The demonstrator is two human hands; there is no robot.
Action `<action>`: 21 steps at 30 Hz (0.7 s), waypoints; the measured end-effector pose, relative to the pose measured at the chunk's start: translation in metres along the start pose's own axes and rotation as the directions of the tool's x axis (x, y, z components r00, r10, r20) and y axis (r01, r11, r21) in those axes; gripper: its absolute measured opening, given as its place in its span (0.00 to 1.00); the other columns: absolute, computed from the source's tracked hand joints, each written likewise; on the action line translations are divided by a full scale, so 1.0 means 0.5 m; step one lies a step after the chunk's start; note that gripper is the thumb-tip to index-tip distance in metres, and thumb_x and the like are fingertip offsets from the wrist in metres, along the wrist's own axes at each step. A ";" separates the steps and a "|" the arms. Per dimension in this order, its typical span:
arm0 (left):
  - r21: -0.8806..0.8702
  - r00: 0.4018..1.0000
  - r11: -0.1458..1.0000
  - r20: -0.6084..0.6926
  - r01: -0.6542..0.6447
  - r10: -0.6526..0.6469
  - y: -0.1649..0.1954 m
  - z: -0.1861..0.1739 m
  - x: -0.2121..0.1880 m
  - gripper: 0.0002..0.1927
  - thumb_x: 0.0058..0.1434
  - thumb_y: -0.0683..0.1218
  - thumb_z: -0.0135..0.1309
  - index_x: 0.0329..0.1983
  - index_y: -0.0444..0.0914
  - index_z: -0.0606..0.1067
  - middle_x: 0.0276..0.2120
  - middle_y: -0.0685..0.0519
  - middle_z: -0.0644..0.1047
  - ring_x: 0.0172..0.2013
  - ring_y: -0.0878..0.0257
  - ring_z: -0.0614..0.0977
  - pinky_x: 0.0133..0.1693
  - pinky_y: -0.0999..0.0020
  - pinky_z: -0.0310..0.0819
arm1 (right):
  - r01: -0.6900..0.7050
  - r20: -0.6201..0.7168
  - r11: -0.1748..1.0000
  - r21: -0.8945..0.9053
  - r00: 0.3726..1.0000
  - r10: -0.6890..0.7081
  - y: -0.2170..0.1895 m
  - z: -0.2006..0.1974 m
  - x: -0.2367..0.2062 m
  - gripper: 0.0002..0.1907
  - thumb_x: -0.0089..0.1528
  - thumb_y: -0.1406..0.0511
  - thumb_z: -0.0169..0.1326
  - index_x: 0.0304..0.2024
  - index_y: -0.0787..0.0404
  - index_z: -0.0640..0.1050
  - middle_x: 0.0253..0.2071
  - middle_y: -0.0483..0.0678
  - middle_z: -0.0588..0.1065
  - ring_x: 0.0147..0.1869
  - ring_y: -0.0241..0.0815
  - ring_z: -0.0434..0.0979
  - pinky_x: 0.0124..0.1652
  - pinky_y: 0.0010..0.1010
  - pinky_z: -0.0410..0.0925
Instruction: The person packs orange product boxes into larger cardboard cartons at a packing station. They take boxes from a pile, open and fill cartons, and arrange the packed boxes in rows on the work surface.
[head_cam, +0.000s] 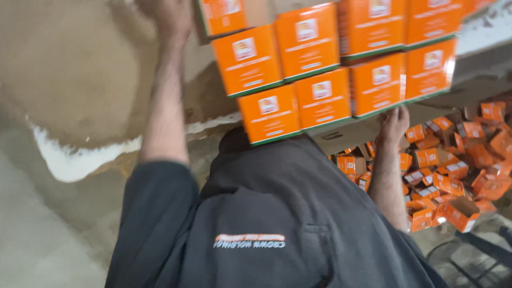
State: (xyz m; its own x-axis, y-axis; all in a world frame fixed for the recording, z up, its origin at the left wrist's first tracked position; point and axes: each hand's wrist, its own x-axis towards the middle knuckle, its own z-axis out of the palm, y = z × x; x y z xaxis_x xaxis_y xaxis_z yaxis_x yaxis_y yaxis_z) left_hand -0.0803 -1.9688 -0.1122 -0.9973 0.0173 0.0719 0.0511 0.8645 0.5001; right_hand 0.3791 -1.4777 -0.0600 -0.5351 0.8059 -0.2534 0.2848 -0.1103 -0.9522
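- Stack of orange boxes (pixel 325 64) sits in a cardboard tray (pixel 346 132), above a co-worker's dark jacket (pixel 266 213).
- Co-worker's hands grip the tray: one hand (pixel 172 16) at its left edge, the other hand (pixel 393 124) beneath it.
- Loose orange boxes (pixel 458 170) are piled right of the tray.
- Wearer's own hands: out of view.

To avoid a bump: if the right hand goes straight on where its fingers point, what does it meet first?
The cardboard tray under the orange boxes; the right hand seems to touch it already, but blur leaves doubt.
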 end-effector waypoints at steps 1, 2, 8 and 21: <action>-0.108 0.995 0.990 -0.052 -0.088 0.082 0.016 -0.039 -0.032 0.42 0.77 0.64 0.52 0.78 0.35 0.48 0.78 0.40 0.50 0.78 0.45 0.46 0.76 0.48 0.38 | -0.040 -0.022 0.995 0.087 0.999 0.042 -0.028 -0.009 0.039 0.16 0.73 0.60 0.54 0.59 0.64 0.73 0.46 0.45 0.74 0.42 0.33 0.74 0.38 0.26 0.68; -0.253 0.987 0.955 -0.070 -0.156 0.143 0.036 -0.086 -0.081 0.43 0.80 0.64 0.51 0.80 0.35 0.46 0.79 0.40 0.48 0.79 0.46 0.44 0.78 0.49 0.36 | -0.079 -0.038 0.982 0.171 0.995 0.087 -0.058 -0.018 0.082 0.18 0.70 0.60 0.53 0.61 0.59 0.72 0.53 0.44 0.77 0.50 0.31 0.80 0.42 0.25 0.73; -0.209 0.940 0.936 0.136 -0.282 0.313 0.259 -0.335 -0.403 0.56 0.62 0.81 0.36 0.81 0.39 0.51 0.80 0.41 0.50 0.80 0.44 0.50 0.78 0.42 0.41 | -0.098 0.397 0.976 0.196 0.918 0.012 -0.102 -0.022 0.343 0.21 0.76 0.59 0.49 0.66 0.68 0.72 0.60 0.54 0.76 0.59 0.45 0.78 0.57 0.37 0.74; 0.038 0.829 0.905 0.418 -0.425 0.372 0.453 -0.295 -0.428 0.65 0.50 0.83 0.57 0.80 0.42 0.50 0.77 0.34 0.43 0.76 0.33 0.41 0.71 0.26 0.32 | -0.301 0.439 0.952 0.056 0.864 0.247 0.162 0.054 0.456 0.21 0.76 0.59 0.50 0.65 0.67 0.72 0.58 0.54 0.76 0.57 0.44 0.78 0.55 0.36 0.74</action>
State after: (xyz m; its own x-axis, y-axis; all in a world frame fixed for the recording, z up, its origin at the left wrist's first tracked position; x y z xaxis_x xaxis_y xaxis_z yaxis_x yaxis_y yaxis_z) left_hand 0.1525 -1.8507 0.1129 -0.8302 0.5455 -0.1148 0.4677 0.7937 0.3890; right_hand 0.2586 -1.3187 -0.1998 -0.7410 0.4131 -0.5294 0.3880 -0.3800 -0.8397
